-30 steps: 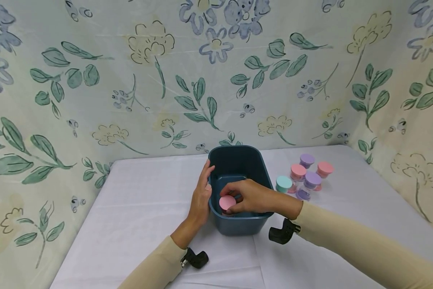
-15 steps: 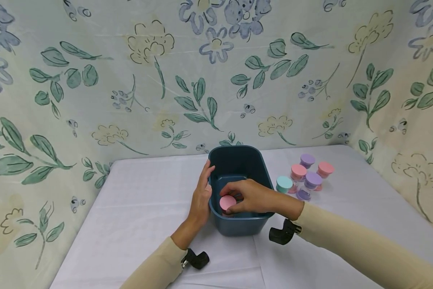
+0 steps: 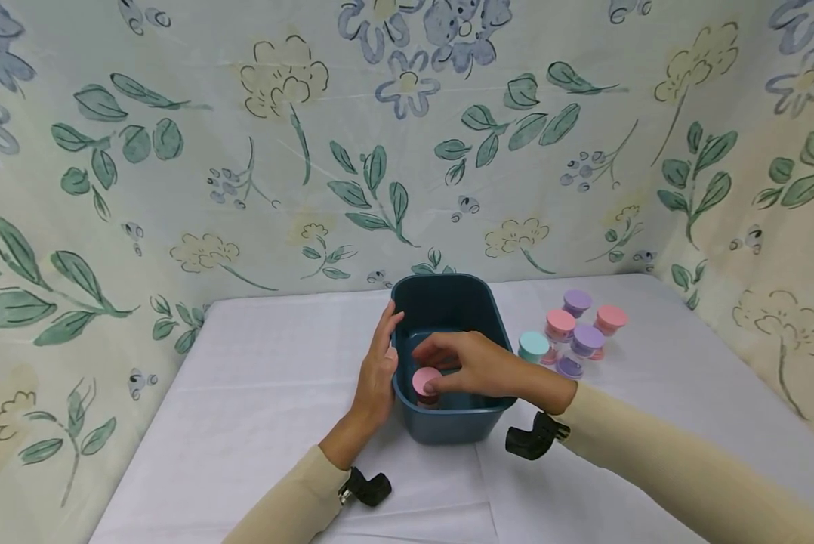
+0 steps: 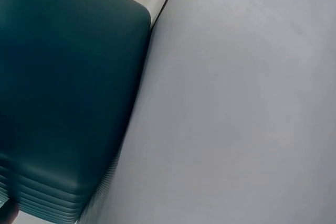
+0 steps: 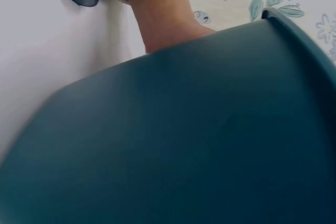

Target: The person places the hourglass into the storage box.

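A dark blue plastic bin stands on the white-clothed table. My left hand lies flat against the bin's left outer wall, fingers straight, thumb at the rim. My right hand reaches down into the bin, with index finger and thumb curled round a small pink-lidded jar near the front wall. The left wrist view shows only the bin's outer wall and the cloth. The bin fills the right wrist view, with the left wrist beyond it.
Several small jars stand right of the bin: a teal-lidded one, two pink-lidded and two purple-lidded. Floral fabric walls close the table at the back, left and right.
My right hand has risen slightly inside the bin and its fingers have spread a little over the pink-lidded jar. The left hand and the bin have stayed put.
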`<action>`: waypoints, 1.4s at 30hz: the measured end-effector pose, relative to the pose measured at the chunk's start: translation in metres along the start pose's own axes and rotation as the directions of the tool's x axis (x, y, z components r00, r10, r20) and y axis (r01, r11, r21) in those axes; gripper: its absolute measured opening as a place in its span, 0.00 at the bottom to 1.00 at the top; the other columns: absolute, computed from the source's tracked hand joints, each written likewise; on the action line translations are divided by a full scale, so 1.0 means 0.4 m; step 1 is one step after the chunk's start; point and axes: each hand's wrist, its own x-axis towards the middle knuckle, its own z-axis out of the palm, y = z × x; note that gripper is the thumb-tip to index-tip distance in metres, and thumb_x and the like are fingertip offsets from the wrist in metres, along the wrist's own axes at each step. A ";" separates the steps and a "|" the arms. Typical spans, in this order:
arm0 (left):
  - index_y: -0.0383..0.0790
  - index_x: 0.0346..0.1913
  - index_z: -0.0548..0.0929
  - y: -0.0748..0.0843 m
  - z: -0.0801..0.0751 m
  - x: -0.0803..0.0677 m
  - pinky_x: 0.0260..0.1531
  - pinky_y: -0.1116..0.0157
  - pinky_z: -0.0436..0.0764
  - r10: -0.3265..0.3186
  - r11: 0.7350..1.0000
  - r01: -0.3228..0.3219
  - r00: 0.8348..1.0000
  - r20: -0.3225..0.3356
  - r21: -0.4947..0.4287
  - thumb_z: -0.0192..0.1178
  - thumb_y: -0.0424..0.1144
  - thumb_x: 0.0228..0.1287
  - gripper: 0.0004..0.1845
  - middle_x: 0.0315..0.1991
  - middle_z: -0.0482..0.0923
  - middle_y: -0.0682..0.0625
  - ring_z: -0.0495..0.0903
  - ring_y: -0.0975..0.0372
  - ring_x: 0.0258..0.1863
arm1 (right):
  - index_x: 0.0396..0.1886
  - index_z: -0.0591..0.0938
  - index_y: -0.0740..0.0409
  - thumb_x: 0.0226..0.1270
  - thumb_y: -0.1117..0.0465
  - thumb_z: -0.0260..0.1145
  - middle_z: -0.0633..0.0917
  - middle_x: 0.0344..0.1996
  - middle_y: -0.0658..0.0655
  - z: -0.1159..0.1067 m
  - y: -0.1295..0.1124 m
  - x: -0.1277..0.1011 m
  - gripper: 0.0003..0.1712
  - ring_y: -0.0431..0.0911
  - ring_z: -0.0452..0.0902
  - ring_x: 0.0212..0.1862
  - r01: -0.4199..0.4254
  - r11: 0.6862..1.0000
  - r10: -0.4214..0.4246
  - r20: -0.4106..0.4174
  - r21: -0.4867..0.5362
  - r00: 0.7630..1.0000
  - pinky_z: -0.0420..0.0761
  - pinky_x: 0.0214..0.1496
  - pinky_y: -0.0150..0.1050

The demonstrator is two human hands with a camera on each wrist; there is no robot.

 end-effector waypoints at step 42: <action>0.47 0.74 0.57 0.001 -0.006 0.002 0.67 0.41 0.54 -0.023 0.999 0.022 1.000 0.007 0.031 0.33 0.43 0.70 0.30 0.77 0.45 0.52 0.48 0.57 0.75 | 0.59 0.76 0.58 0.61 0.61 0.70 0.81 0.54 0.56 -0.066 0.028 -0.112 0.26 0.45 0.79 0.55 0.001 0.985 0.047 -0.276 0.173 0.960 0.79 0.54 0.37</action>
